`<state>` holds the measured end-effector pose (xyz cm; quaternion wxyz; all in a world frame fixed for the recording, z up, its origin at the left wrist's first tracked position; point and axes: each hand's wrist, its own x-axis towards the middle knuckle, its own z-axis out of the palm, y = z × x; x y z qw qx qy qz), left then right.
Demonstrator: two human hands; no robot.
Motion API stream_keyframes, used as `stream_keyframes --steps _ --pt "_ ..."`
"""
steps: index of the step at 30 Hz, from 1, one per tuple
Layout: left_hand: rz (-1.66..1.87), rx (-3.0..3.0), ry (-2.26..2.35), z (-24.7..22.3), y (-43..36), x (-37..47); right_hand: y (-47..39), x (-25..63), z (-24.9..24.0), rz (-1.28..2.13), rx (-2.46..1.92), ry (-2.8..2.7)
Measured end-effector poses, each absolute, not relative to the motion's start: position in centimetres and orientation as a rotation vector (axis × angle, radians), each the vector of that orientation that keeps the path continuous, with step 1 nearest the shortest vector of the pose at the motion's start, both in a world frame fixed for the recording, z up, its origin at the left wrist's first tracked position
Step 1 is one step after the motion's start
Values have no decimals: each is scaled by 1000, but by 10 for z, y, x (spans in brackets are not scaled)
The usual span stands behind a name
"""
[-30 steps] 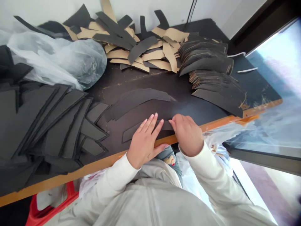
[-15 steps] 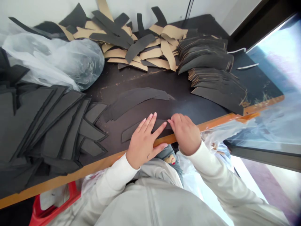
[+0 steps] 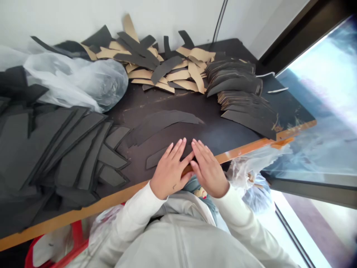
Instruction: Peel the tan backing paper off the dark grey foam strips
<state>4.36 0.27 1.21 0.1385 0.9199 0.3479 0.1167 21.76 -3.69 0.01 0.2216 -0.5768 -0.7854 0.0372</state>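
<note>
A dark curved strip lies along the front of the black table, its left end showing and the rest mostly covered by my hands. Flat on it rests my left hand, open with fingers spread. My right hand lies beside it, palm down and fingers stretched out, the fingertips of both hands nearly meeting. Just beyond my hands, several dark curved strips overlap in a fan on the tabletop.
Dark flat pieces are heaped at the left. Behind them lies a clear plastic bag. Black and tan strips lie loose along the wall. Stacked curved pieces stand at the right. The table has an orange-brown front edge.
My right hand has gone from closed fingers at the strip's right end to lying flat with fingers out, closer to my left hand. The left hand stays in place; the view has shifted slightly.
</note>
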Motion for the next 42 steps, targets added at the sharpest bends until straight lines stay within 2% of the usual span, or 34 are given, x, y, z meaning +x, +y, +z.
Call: stream_keyframes --steps 5,9,15,18,20,23,26,35,39,42 --pt "314 2703 1275 17 -12 6 -44 211 -16 -114 -1694 -2333" --pt "252 2697 1388 11 -25 -19 -44 214 -16 -164 -1708 -2380" --pt "321 2633 1291 2 -25 -29 -38 235 -15 69 -1601 -2475" --pt "486 2509 1252 5 -25 -37 -39 249 -8 284 -1496 -2351" --pt "638 2403 1298 10 -27 -44 -43 253 -1 302 -1480 -2191" --pt "861 2227 1432 18 -31 -56 -47 244 10 227 -1438 -2109" --pt "1009 2142 1482 21 -36 -65 -44 223 14 169 -1368 -2257" --pt "879 2240 1624 14 -34 -43 -22 192 -12 -56 -1446 -2524" --pt "1023 1949 1575 17 -26 -22 -21 193 -26 -161 -1387 -2533" --pt "1090 1872 1482 31 -19 -23 -17 199 -21 -113 -1353 -2516"
